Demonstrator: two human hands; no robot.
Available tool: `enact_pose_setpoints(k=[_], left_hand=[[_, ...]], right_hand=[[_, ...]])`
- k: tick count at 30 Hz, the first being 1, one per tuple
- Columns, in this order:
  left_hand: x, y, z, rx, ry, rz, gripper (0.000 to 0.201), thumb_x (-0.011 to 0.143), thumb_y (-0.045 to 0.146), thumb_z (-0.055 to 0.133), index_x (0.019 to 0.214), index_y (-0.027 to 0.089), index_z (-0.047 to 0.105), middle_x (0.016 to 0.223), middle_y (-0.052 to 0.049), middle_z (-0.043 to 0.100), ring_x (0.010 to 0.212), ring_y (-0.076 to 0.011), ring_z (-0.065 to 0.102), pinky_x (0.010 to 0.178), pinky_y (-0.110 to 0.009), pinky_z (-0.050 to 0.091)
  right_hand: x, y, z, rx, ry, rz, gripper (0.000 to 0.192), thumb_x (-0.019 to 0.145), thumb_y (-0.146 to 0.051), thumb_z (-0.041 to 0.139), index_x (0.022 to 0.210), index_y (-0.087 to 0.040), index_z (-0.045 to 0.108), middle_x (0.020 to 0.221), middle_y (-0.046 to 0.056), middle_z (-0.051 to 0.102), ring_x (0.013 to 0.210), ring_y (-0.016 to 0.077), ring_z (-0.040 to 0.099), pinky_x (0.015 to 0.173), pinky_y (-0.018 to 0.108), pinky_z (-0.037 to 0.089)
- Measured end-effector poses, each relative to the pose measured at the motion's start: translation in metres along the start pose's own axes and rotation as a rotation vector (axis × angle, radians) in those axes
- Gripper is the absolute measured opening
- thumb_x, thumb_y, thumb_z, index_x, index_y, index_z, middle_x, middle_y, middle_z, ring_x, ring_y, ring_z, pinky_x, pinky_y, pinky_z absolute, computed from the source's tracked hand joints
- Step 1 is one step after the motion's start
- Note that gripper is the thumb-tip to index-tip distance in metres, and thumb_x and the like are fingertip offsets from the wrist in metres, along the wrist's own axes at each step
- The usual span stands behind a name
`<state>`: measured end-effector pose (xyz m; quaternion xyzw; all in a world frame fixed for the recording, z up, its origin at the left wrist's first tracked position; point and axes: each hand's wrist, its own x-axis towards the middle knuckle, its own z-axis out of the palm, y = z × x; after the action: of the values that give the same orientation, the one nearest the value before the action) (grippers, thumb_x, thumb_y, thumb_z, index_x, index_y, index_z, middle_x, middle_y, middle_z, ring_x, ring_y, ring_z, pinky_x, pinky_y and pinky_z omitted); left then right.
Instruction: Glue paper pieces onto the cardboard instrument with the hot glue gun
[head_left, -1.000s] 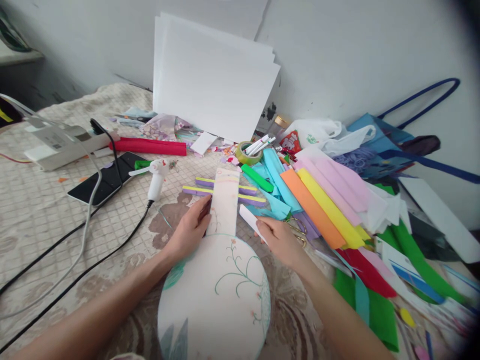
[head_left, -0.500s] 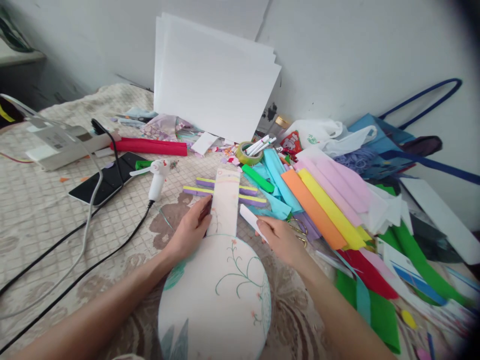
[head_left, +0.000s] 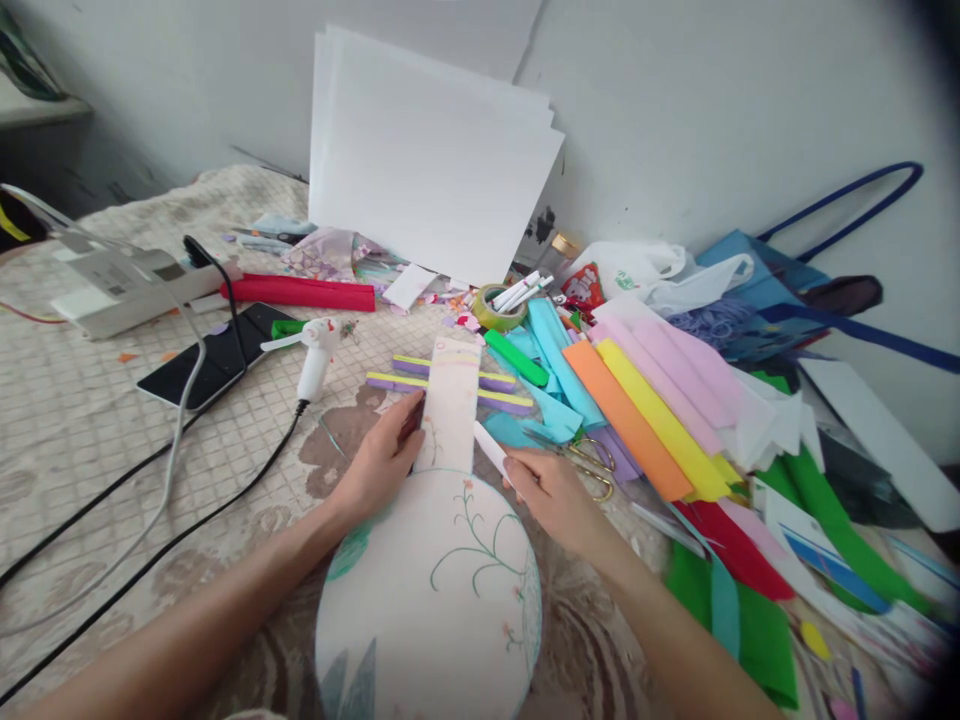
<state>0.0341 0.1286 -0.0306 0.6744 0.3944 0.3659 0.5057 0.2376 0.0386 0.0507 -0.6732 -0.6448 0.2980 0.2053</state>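
**Paper vase cut-out pinned flat between two hands**

White paper shaped like a round-bellied vase with a long neck (head_left: 442, 540), painted with green vines, lies flat on the beige patterned cloth (head_left: 97, 430), its neck pointing away from the person. The left hand (head_left: 379, 465) rests on the left side of the neck where it meets the belly, fingers flat and together, pressing the cut-out down. The right hand (head_left: 551, 490) sits just right of the neck, fingers curled around a small white paper strip (head_left: 491, 448) whose tip points toward the neck's edge. Across the top of the neck lie two purple-and-yellow foam strips (head_left: 495, 390). Gold-handled scissors (head_left: 592, 470) lie just beyond the right hand, beside a fan of orange, yellow, pink and blue foam sheets (head_left: 652, 400). A white glue gun with a black cord (head_left: 315, 360) lies to the left, near a black phone (head_left: 217, 360).
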Motion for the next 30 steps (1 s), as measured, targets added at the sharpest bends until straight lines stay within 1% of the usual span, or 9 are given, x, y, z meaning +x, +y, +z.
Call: enact_pose_setpoints(k=[2, 4, 7, 9, 15, 20, 25, 30], left_hand=[[0.0, 0.001, 0.0, 0.0, 0.001, 0.002, 0.052, 0.086, 0.022, 0.046, 0.138, 0.017, 0.039, 0.143, -0.01, 0.044, 0.132, -0.0232, 0.041, 0.113, -0.042, 0.03], [0.0, 0.002, 0.0, 0.001, -0.001, 0.0, 0.052, 0.086, 0.023, 0.046, 0.138, 0.017, 0.039, 0.144, -0.01, 0.043, 0.132, -0.0232, 0.041, 0.113, -0.042, 0.03], [0.0, 0.004, 0.0, 0.008, -0.005, -0.013, 0.052, 0.086, 0.023, 0.046, 0.137, 0.016, 0.039, 0.144, -0.01, 0.042, 0.132, -0.0229, 0.04, 0.113, -0.042, 0.03], [0.0, 0.005, 0.0, 0.006, -0.005, -0.015, 0.051, 0.086, 0.024, 0.046, 0.137, 0.016, 0.039, 0.144, -0.01, 0.042, 0.132, -0.0225, 0.041, 0.113, -0.042, 0.03], [-0.001, 0.004, 0.0, -0.034, -0.004, -0.009, 0.052, 0.086, 0.024, 0.047, 0.137, 0.017, 0.04, 0.144, -0.01, 0.043, 0.132, -0.0228, 0.04, 0.113, -0.042, 0.029], [-0.001, 0.003, 0.0, -0.037, -0.008, -0.006, 0.052, 0.086, 0.022, 0.046, 0.137, 0.019, 0.04, 0.144, -0.009, 0.042, 0.133, -0.0235, 0.039, 0.113, -0.045, 0.028], [0.0, 0.001, 0.0, -0.02, -0.008, 0.011, 0.052, 0.085, 0.022, 0.047, 0.136, 0.018, 0.04, 0.144, -0.01, 0.042, 0.132, -0.0237, 0.04, 0.113, -0.045, 0.029], [0.0, 0.001, 0.0, -0.012, -0.007, 0.02, 0.052, 0.085, 0.022, 0.047, 0.136, 0.018, 0.04, 0.143, -0.01, 0.044, 0.131, -0.0236, 0.041, 0.113, -0.045, 0.029]], right_hand=[[-0.005, 0.0, -0.003, 0.014, -0.032, 0.013, 0.034, 0.093, -0.029, 0.035, 0.062, -0.019, 0.047, 0.057, -0.003, 0.048, 0.055, 0.0112, 0.046, 0.056, 0.025, 0.03], [-0.006, 0.003, -0.006, 0.044, -0.046, 0.039, 0.034, 0.092, -0.029, 0.035, 0.063, -0.019, 0.049, 0.057, -0.003, 0.05, 0.053, 0.011, 0.046, 0.054, 0.024, 0.031], [-0.001, 0.01, -0.009, 0.104, -0.003, 0.096, 0.032, 0.092, -0.03, 0.034, 0.067, -0.019, 0.051, 0.061, -0.002, 0.056, 0.053, 0.0111, 0.049, 0.053, 0.024, 0.033], [0.006, 0.014, -0.009, 0.102, 0.02, 0.106, 0.031, 0.092, -0.03, 0.034, 0.067, -0.019, 0.051, 0.061, -0.002, 0.056, 0.052, 0.0112, 0.05, 0.052, 0.023, 0.033], [0.026, 0.015, -0.004, 0.003, 0.077, 0.034, 0.032, 0.091, -0.029, 0.034, 0.066, -0.019, 0.051, 0.056, -0.003, 0.051, 0.052, 0.0116, 0.046, 0.052, 0.024, 0.031], [0.033, 0.015, -0.001, -0.06, 0.104, -0.033, 0.032, 0.091, -0.028, 0.033, 0.065, -0.019, 0.048, 0.057, -0.002, 0.05, 0.054, 0.0122, 0.045, 0.054, 0.024, 0.031], [0.03, 0.011, 0.002, -0.133, 0.099, -0.096, 0.03, 0.091, -0.024, 0.034, 0.066, -0.018, 0.05, 0.064, 0.0, 0.052, 0.061, 0.0135, 0.048, 0.06, 0.025, 0.033], [0.014, 0.005, 0.001, -0.153, 0.053, -0.105, 0.028, 0.091, -0.023, 0.036, 0.068, -0.019, 0.05, 0.067, 0.0, 0.052, 0.064, 0.0142, 0.049, 0.062, 0.026, 0.033]])
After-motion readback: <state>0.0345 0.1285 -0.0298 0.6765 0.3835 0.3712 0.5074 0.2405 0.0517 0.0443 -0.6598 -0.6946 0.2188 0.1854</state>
